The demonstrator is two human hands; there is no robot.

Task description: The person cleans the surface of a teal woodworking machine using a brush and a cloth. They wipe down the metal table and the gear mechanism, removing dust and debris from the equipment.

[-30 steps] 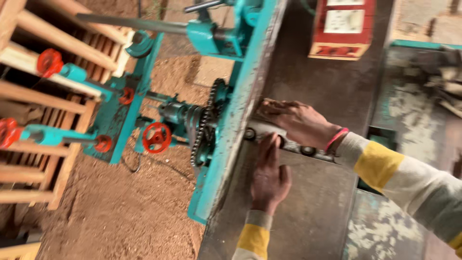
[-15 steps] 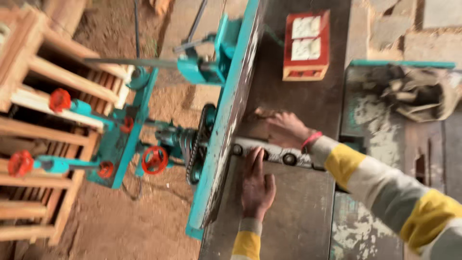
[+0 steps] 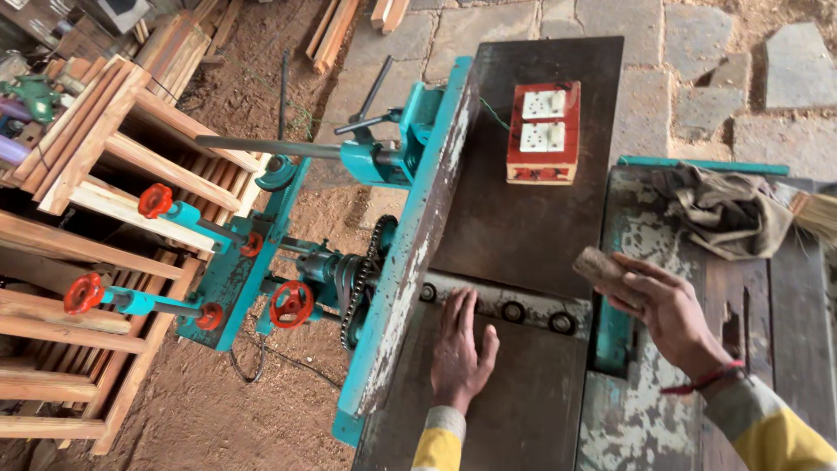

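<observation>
Right hand (image 3: 667, 310) grips a small block (image 3: 600, 264) – short, rounded, grey-brown, looks like a worn stone or wood offcut, can't tell which. Block sticks out past the thumb side, held in the air just above the seam between the dark steel desk (image 3: 523, 235) and the teal painted side table (image 3: 636, 410), near the desk's right edge. Fingers wrap over the top of the block, wrist bent, forearm coming in from the lower right corner; red thread band on the wrist, yellow and white striped sleeve. Left hand (image 3: 460, 344) is released, lying flat and palm down on the desk's near half, fingers together and pointing away from the person, fingertips touching the cutter slot (image 3: 506, 307) – a cross strip with round bolt heads that runs from the fence to the right edge. Teal fence (image 3: 418, 235) with chipped paint stands along the desk's left edge, just beside the left hand. Red box with two white sockets (image 3: 540, 131) sits on the far half of the desk, toward its right edge, well apart from both hands. Crumpled rag (image 3: 724, 209) and a broom head (image 3: 815, 214) lie at the far end of the side table. Left of the fence: chain sprocket (image 3: 362, 279), red handwheels (image 3: 292, 303), wooden frames (image 3: 78, 218) stacked over sawdust floor.
</observation>
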